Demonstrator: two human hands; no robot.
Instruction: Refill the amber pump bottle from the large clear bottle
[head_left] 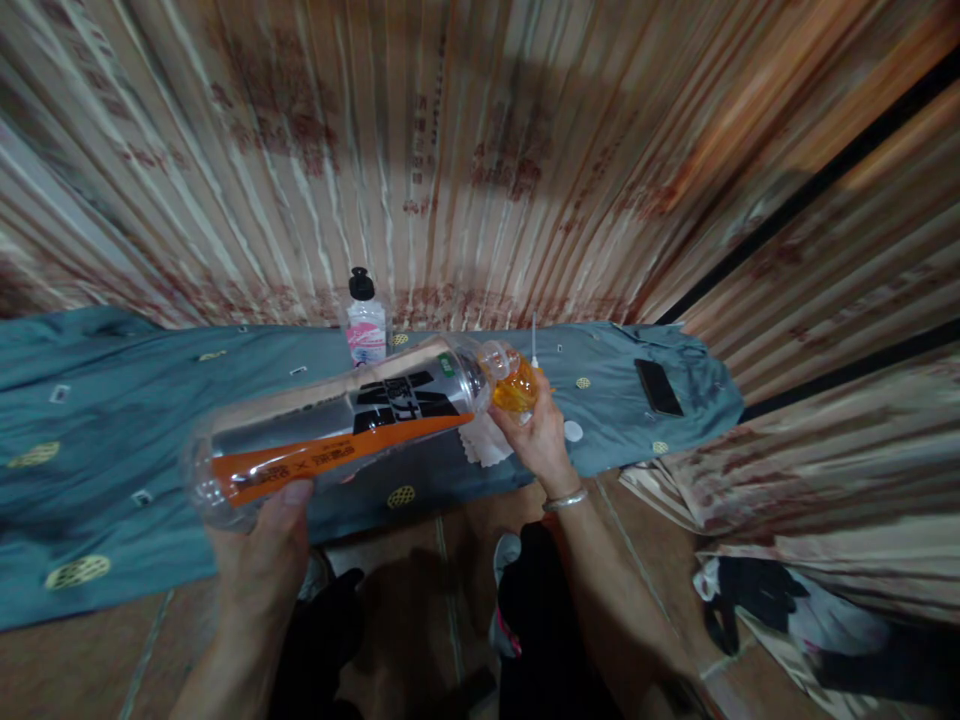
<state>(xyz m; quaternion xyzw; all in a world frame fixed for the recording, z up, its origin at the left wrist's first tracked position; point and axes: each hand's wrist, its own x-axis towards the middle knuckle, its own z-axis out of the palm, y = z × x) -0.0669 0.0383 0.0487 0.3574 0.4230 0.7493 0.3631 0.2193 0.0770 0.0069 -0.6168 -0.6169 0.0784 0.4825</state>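
In the head view, we hold a large bottle (pixel 337 432) on a slant above the teal cloth (pixel 105 400), its neck to the right. Our left hand (pixel 262 530) is clamped on its base end, its fingers mostly hidden; our right hand (pixel 541 432) is closed around a small container of orange liquid (pixel 513 388) at its neck. We cannot tell whether the two mouths touch.

If our left hand slips on the smooth plastic, the neck could jerk against the container and spill liquid onto the white paper (pixel 484 440) below the neck.

The patterned cloth spreads beneath the bottle. A black-capped bottle (pixel 366 325) stands behind it; a white disc (pixel 573 431) and, farther right, a dark phone-like slab (pixel 658 387) lie beyond its neck. Striped curtain (pixel 420 150) hangs behind it.
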